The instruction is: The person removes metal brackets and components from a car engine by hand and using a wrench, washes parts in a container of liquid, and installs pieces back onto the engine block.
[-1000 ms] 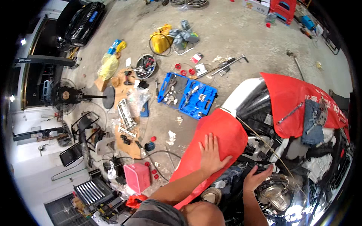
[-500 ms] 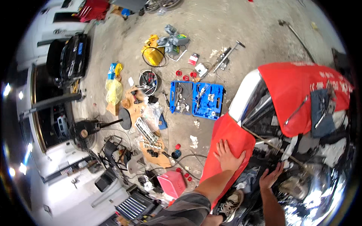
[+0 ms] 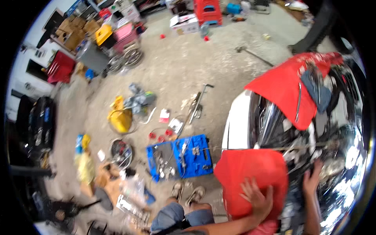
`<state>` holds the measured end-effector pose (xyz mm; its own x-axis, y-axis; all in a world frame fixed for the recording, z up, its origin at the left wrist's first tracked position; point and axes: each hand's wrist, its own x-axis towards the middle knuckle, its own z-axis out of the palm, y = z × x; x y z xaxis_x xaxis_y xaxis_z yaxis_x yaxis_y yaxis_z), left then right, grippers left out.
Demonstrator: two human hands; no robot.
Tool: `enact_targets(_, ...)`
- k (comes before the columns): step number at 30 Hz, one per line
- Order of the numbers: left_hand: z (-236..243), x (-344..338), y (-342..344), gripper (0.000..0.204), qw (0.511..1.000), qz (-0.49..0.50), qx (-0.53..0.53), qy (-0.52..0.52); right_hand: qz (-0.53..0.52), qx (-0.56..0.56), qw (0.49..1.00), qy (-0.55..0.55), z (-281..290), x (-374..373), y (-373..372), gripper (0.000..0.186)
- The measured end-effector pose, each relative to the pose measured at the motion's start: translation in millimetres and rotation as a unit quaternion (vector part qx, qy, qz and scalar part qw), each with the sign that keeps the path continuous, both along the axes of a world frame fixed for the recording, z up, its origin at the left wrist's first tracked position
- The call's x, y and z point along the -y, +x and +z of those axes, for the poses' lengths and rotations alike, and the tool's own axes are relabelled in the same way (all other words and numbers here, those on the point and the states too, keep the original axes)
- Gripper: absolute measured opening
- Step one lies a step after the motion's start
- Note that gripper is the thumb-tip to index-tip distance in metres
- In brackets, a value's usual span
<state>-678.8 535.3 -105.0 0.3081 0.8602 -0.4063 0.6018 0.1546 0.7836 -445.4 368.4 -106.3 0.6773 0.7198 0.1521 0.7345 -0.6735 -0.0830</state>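
Observation:
My left hand (image 3: pixel 257 199) lies with fingers spread on a red protective cover (image 3: pixel 250 168) draped over the near side of a car. My right hand (image 3: pixel 312 178) is over the engine bay (image 3: pixel 301 150), its fingers stretched out and slightly blurred; I make out nothing in it. A thin rod (image 3: pixel 274 149) runs across the bay beyond both hands. A second red cover (image 3: pixel 291 84) hangs over the far part of the car, with a long-handled wrench (image 3: pixel 299 102) and a dark blue-grey cloth (image 3: pixel 316 92) on it.
An open blue tool case (image 3: pixel 196 156) lies on the floor left of the car, close to my shoes (image 3: pixel 196 195). Beyond it are several red caps, a floor tool with a long handle (image 3: pixel 199 103) and yellow jugs (image 3: pixel 120 117). A bucket of tools (image 3: pixel 121 152) stands farther left.
The view has swung, and the tool case and floor items now sit lower and farther left. Both my legs and shoes show beside the case. My left hand stays on the red cover.

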Motion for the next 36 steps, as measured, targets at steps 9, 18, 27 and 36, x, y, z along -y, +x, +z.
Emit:
enact_targets(9, -107.1, -64.8, -220.9, 0.062, 0.941, -0.086, 0.326, -0.027, -0.144, 0.083, 0.985, 0.038, 64.5, -0.9, 26.1, 0.042)
enact_targets(18, 22.2, -179.1, -261.3, 0.068, 0.945, -0.245, 0.214, 0.039, -0.284, -0.116, 0.829, 0.467, 62.5, -24.8, -232.9, 0.047)
enact_targets(27, 98.9, -233.3, 87.9, 0.055, 0.868, -0.358, 0.292, 0.181, -0.391, -0.083, 0.859, 0.320, 123.4, 58.5, -401.0, 0.036)
enact_targets(36, 25.9, -321.4, 519.4, 0.055, 0.958, -0.191, 0.169, 0.134, -0.313, -0.175, 0.888, 0.287, 123.7, -35.4, -237.8, 0.039)
